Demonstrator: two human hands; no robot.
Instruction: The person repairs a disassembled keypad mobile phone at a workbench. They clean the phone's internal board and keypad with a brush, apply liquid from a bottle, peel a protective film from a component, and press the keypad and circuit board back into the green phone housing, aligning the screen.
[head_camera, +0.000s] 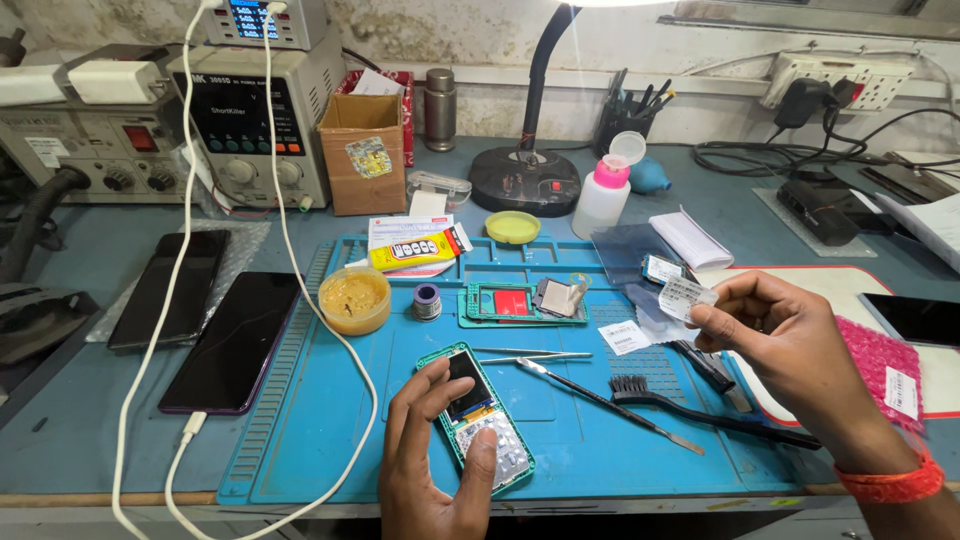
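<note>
My left hand (430, 455) holds a small green keypad phone (478, 415) with its front cover off, low on the blue work mat (330, 420); the thumb rests on the keypad. My right hand (790, 345), wearing an orange wristband, pinches a small clear packet with a white label (683, 297) above the mat's right side. A green phone frame (505, 303) and a metal part (560, 297) lie at the mat's centre. Tweezers (530, 354), a thin metal pry tool (610, 405) and a black brush (700, 410) lie between the hands.
Two dark smartphones (235, 340) lie left, one on a white cable (330, 330). A round paste tub (353, 298), solder spool (427, 301), glue tube box (420, 248), white bottle with pink cap (603, 195), lamp base (524, 180), cardboard box (365, 150) and bench power supplies (250, 125) stand behind.
</note>
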